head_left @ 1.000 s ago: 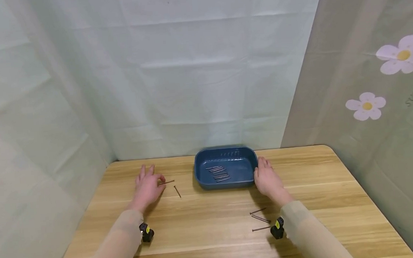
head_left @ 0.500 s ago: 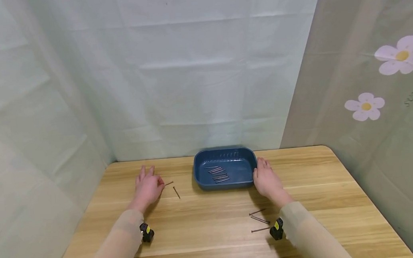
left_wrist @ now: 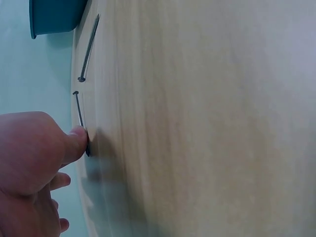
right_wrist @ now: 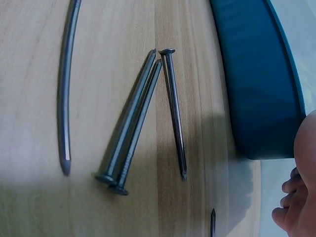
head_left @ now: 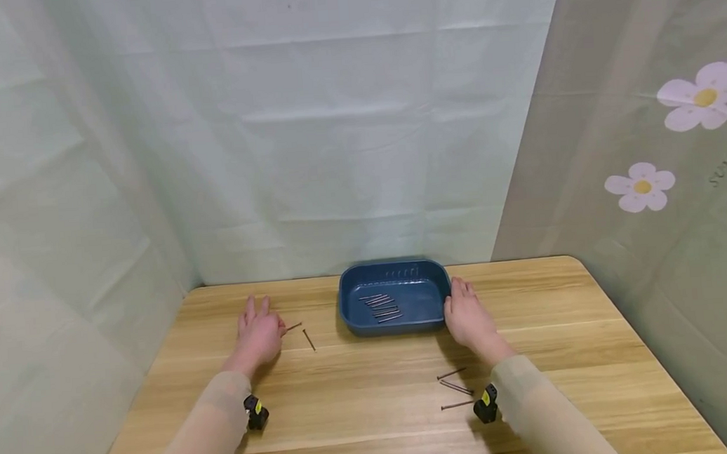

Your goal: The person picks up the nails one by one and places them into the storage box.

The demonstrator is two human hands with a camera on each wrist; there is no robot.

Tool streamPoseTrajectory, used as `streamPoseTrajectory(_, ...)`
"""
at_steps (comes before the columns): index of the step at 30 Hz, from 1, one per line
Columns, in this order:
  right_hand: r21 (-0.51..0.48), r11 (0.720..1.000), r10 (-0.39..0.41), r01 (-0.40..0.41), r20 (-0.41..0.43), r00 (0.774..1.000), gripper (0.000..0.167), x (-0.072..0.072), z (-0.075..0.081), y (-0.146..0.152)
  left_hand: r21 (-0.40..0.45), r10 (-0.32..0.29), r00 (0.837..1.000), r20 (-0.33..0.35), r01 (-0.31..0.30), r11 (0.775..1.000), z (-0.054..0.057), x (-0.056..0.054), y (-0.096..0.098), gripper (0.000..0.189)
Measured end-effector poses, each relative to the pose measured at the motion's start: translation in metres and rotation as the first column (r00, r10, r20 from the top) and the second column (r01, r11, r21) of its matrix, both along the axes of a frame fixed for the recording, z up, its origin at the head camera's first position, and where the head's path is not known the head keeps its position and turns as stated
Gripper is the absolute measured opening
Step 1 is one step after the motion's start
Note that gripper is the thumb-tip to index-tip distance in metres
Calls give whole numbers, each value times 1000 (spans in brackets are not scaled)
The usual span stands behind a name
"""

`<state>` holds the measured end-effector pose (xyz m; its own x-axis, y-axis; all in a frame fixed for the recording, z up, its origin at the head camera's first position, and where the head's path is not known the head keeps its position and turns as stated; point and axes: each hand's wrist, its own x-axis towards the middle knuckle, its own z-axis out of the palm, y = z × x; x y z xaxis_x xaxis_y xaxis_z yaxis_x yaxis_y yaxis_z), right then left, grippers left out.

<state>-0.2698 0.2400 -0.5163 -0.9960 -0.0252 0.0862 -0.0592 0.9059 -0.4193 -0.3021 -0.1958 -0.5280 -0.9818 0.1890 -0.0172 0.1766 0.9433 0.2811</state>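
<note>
- Left hand (head_left: 259, 336): grasping 1 nail (left_wrist: 78, 107) near its pointed end with the thumb and a finger; the head of this nail faces the tray side. Whether it rests on the desk cannot be told. Other fingers extend toward the far edge.
- Loose nail (head_left: 309, 340): lying aslant on the desk between the left hand and the tray, its head just beside that of the grasped nail.
- Right hand (head_left: 469, 318): grasping nothing, fingers extended, touching the right wall of the tray.
- Blue tray (head_left: 396, 328): upright near the far edge of the desk, at about the middle of its width. A group of nails (head_left: 379, 300) lies in its left half, arranged roughly parallel; their exact number cannot be read.
- Right-hand set, nearer the person than the tray: a pair of nails (right_wrist: 128, 116) side by side, heads together; 1 nail (right_wrist: 175, 113) on the tray side, its head just beside their points; 1 nail (right_wrist: 64, 89) on the person's side; and a dark pointed tip (right_wrist: 213, 224) at the lower border of the right wrist view.
- Surroundings: wood-grain desk (head_left: 364, 410); pale curtain (head_left: 333, 152) behind; flower print (head_left: 702, 97) at right; black device (head_left: 257, 412) at the left wrist, another (head_left: 486, 405) at the right.
</note>
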Motion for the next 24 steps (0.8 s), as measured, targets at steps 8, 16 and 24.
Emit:
streamPoseTrajectory(8, -11, 1000, -1, 1, -10, 1000, 59, 0, 1, 0, 15, 6, 1000, -5, -6, 1000, -1, 1, -5, 18)
streamPoseTrajectory(16, 3, 1000, -1, 1, 5, 1000, 60, -2, 1, -2, 5, 10, 1000, -6, -10, 1000, -4, 1, -8, 14)
streamPoseTrajectory(24, -6, 1000, 2, -2, 11, 1000, 60, 0, 0, -1, 2, 15, 1000, 18, -15, 1000, -7, 3, -9, 12)
